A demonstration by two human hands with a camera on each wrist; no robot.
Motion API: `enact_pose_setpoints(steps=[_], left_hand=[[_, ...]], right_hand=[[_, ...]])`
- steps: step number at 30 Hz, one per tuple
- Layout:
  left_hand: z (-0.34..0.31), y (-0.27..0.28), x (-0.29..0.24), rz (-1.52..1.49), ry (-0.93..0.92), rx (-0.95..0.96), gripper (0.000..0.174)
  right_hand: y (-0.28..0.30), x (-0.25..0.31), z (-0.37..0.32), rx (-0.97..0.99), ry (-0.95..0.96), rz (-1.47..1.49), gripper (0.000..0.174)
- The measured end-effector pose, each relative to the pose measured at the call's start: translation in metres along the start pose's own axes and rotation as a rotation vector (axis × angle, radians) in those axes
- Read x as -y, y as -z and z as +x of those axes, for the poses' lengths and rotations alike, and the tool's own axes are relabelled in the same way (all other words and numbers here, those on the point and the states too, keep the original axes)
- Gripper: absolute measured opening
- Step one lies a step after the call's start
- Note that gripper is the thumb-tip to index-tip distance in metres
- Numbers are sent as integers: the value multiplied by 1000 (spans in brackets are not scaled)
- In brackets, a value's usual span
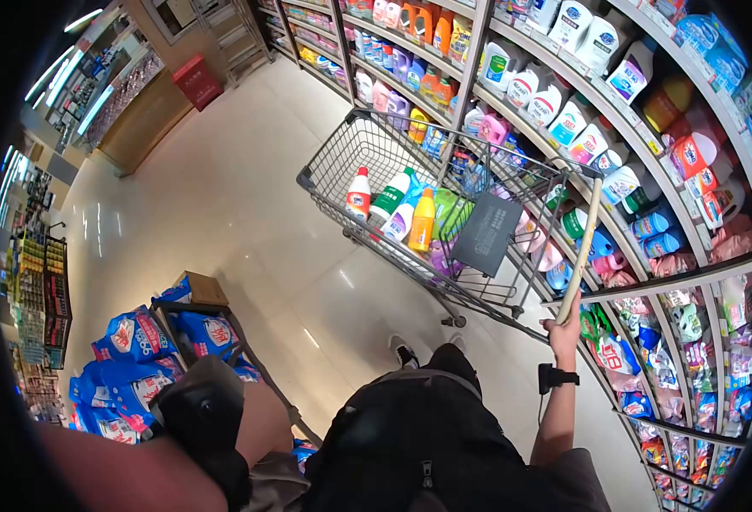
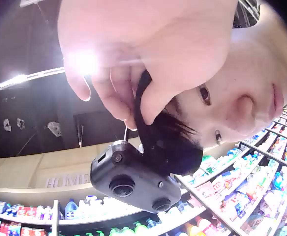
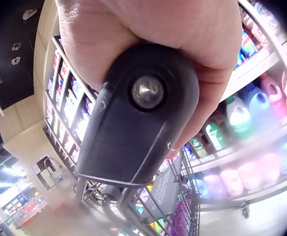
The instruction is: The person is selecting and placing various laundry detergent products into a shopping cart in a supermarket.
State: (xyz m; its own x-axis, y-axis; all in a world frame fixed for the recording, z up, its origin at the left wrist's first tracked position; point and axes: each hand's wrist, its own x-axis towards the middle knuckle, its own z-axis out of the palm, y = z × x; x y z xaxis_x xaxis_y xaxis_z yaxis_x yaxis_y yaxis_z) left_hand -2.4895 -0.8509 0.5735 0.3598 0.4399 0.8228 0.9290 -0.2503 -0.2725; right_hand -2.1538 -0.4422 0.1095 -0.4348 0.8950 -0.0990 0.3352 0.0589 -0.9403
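My right hand (image 1: 564, 322) grips the pale handle (image 1: 589, 226) of a wire shopping cart (image 1: 342, 145). Up close, the right wrist view has that hand (image 3: 153, 22) over the handle's dark end cap (image 3: 138, 118). Inside the cart stand a red bottle (image 1: 358, 194) with a white label, a green bottle (image 1: 390, 194) and an orange bottle (image 1: 423, 222). Raised to the head, my left hand (image 2: 148, 44) pinches a black head strap (image 2: 142, 98) between thumb and fingers, beside a head-worn camera (image 2: 126, 179). In the head view only the left forearm and its wrist camera (image 1: 201, 405) show.
Shelves of detergent bottles (image 1: 555, 102) curve along the right, close to the cart. Stacked blue detergent bags (image 1: 133, 384) and a rack stand at left. A red box (image 1: 198, 83) sits by the counter (image 1: 141, 119) beyond the tiled floor (image 1: 205, 205).
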Motion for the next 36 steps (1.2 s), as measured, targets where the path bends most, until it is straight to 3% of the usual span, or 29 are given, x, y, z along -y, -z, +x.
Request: enact_pose_setpoints(steps=[2, 3, 5, 7, 8, 9, 10, 13, 14, 15, 16, 17, 19, 20, 22, 24, 26, 28, 30, 32, 36], left_hand=[[7, 2, 1, 7, -2, 15, 68], [9, 3, 1, 10, -3, 23, 68], [9, 3, -1, -5, 31, 29, 69], [4, -1, -12, -21, 65, 35, 70], [4, 0, -15, -76, 113, 59, 70], [3, -1, -19, -130, 161, 83, 71], [3, -5, -20, -185, 208, 107, 71], [19, -18, 3, -193, 164, 108, 72], [-3, -45, 12, -70, 336, -100, 49], [-39, -86, 16, 55, 505, -308, 37], [-56, -128, 10, 24, 847, -343, 48], [-71, -161, 22, -65, 998, -264, 44], [-131, -209, 43, -89, 1241, 204, 37], [-192, -236, 48, -63, 1192, 372, 37], [-294, -275, 34, 46, 1264, 922, 48], [-394, -304, 6, 22, 1284, 1210, 55], [-432, -319, -18, 1, 1316, 1210, 60], [-427, -331, -27, -35, 1371, 1227, 67], [-402, -342, -13, -193, 1549, 1377, 76], [-403, -350, -8, -224, 1619, 1436, 74], [-425, -364, 20, -306, 1659, 1508, 77]], right_hand=[[11, 5, 0, 27, 64, 86, 114], [20, -5, -2, 2, 72, -68, 113], [49, 12, -12, 30, -85, -12, 112], [45, -31, -3, 21, 160, -144, 112], [49, -33, -8, 44, 116, -242, 112], [49, -35, -3, 9, 322, -381, 110], [51, -3, -13, 107, -33, -209, 109], [45, -9, -11, 82, 37, 25, 109], [45, 0, -12, 82, -16, -5, 111], [42, 6, -9, 70, 11, -3, 111], [40, 11, -6, 64, 22, -8, 110], [38, 14, -3, 61, 29, -11, 110], [38, 19, 8, 58, 18, -44, 109], [38, 22, 15, 62, 14, -41, 109], [37, 25, 31, 71, -17, -61, 109], [37, 28, 51, 92, -45, -77, 106], [38, 27, 79, 103, -45, -140, 105], [47, 16, 111, 140, 4, -226, 105], [45, 20, 144, 145, 84, -357, 102], [33, 43, 169, 154, 98, -367, 97], [8, 34, 215, 141, 180, -470, 85]])
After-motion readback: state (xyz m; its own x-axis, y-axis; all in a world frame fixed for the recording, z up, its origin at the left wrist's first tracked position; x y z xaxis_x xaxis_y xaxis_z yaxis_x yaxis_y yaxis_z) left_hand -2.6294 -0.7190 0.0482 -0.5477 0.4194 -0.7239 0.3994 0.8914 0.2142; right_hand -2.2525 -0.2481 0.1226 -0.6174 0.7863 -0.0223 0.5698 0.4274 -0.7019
